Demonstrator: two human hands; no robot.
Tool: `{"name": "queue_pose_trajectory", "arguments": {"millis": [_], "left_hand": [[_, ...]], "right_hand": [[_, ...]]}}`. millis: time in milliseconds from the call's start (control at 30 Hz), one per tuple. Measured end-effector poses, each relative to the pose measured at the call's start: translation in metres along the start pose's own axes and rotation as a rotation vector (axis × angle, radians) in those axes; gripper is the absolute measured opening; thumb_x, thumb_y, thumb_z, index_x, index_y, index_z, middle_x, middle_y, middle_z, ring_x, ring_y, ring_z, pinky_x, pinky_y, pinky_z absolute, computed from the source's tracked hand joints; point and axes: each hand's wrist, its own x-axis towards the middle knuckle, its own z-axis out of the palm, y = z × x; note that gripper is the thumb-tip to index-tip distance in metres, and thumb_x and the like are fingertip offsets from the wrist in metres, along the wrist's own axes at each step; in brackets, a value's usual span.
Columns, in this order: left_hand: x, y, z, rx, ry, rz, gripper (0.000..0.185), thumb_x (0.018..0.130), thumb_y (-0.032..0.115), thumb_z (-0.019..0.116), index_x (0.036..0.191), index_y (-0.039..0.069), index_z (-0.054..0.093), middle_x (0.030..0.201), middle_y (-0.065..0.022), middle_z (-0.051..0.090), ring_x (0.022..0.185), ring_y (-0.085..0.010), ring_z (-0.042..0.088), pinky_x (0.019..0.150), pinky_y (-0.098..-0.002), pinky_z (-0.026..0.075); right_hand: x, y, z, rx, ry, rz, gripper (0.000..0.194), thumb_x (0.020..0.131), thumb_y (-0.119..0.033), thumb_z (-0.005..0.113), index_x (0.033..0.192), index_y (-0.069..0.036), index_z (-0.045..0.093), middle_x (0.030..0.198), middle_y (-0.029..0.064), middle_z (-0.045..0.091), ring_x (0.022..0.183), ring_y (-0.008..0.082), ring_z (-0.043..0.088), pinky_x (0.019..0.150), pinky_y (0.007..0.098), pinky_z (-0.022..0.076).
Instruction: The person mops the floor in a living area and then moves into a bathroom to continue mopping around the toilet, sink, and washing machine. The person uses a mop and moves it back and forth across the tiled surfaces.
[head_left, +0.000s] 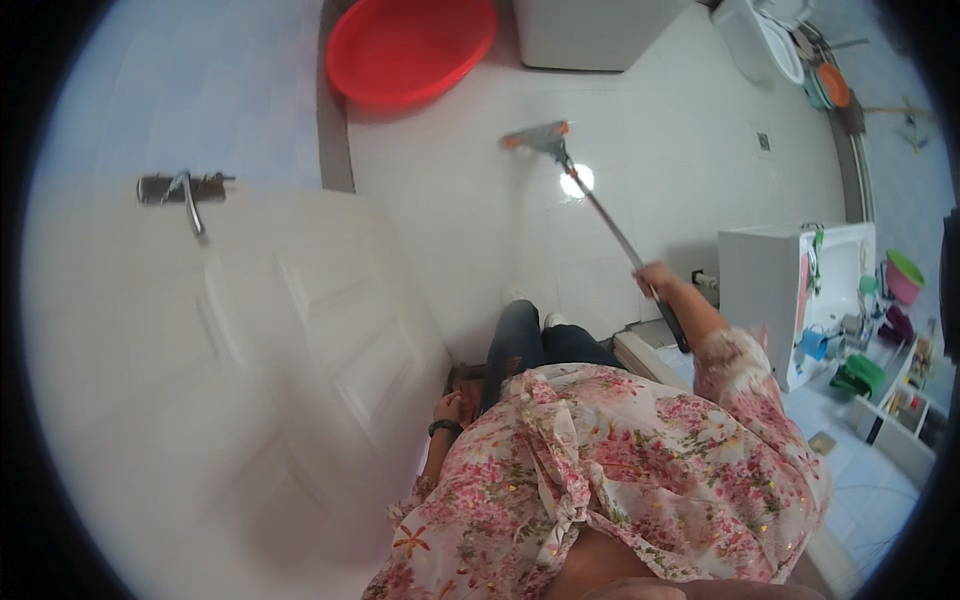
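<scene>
My right hand (655, 280) is closed around the pole of a mop (611, 225), just above its dark grip. The pole runs away from me to a grey mop head with orange ends (538, 138), which is slightly blurred and lies at the pale tiled floor (480, 225). Down at my side, by my hip, is my left hand (448, 409), with a dark band on the wrist. Its fingers look curled, and nothing can be made out in them.
A white panelled door (247, 322) with a metal handle stands at left. A red basin (412, 49) and a pale box-shaped appliance (592, 30) are beyond the mop. At right are a white washbasin cabinet (757, 300), a toilet (757, 41) and a floor drain (763, 141).
</scene>
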Motion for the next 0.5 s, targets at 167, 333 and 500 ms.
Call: {"name": "queue_pose_trajectory", "arguments": {"millis": [167, 333, 500], "left_hand": [[-0.007, 0.015, 0.020, 0.306, 0.015, 0.084, 0.028, 0.080, 0.017, 0.050, 0.103, 0.003, 0.056, 0.083, -0.0097, 0.062, 0.073, -0.0168, 0.060, 0.059, -0.0288, 0.049], [0.007, -0.019, 0.003, 0.237, -0.053, 0.001, 0.034, 0.078, 0.028, 0.050, 0.104, 0.007, 0.058, 0.090, -0.0109, 0.062, 0.079, -0.0193, 0.060, 0.073, -0.0293, 0.047], [0.058, -0.120, -0.001, 0.684, -0.086, 0.088, 0.040, 0.078, 0.036, 0.047, 0.106, 0.010, 0.057, 0.097, -0.0138, 0.060, 0.090, -0.0262, 0.056, 0.080, -0.0346, 0.043]], "right_hand": [[0.061, -0.084, -0.041, 0.321, 0.128, 0.041, 0.036, 0.085, -0.028, 0.047, 0.058, -0.006, 0.043, 0.046, 0.0023, 0.040, 0.036, 0.0120, 0.037, 0.032, 0.0262, 0.0305], [0.065, -0.093, -0.066, 0.589, 0.128, 0.150, 0.026, 0.088, -0.029, 0.043, 0.079, -0.004, 0.040, 0.056, 0.0043, 0.041, 0.041, 0.0106, 0.034, 0.033, 0.0217, 0.0312], [0.058, -0.065, -0.101, 0.772, 0.257, 0.086, 0.025, 0.087, -0.026, 0.044, 0.087, -0.001, 0.038, 0.062, 0.0077, 0.043, 0.042, 0.0114, 0.037, 0.034, 0.0212, 0.0341]]}}
